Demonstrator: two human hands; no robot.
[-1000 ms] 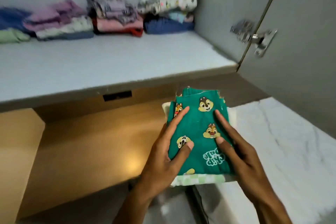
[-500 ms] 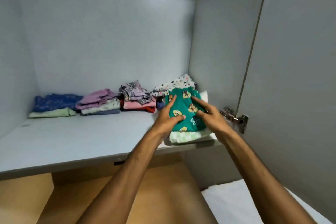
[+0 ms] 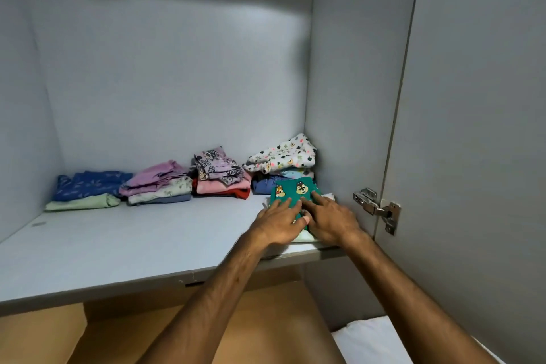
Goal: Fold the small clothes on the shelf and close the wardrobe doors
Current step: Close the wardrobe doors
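A folded green garment with chipmunk prints (image 3: pixel 295 188) lies on a pale folded piece at the right front of the grey shelf (image 3: pixel 133 245). My left hand (image 3: pixel 279 223) and my right hand (image 3: pixel 329 220) rest flat on top of it, fingers straight, side by side. Behind it stands a pile topped by a white clover-print garment (image 3: pixel 282 155). Further left along the back are a pink and lilac pile (image 3: pixel 220 176), a lilac and pale pile (image 3: pixel 158 185) and a blue and light green pile (image 3: pixel 87 189).
The right wardrobe door (image 3: pixel 478 127) stands open, held by a metal hinge (image 3: pixel 376 207) close to my right hand. The wardrobe's side wall (image 3: pixel 348 83) borders the shelf on the right. Below are a wooden surface (image 3: pixel 206 331) and a white surface (image 3: pixel 372 340).
I lifted the green stack from low in front of me up onto the shelf and set it down at the right front. Both hands now lie flat on it.
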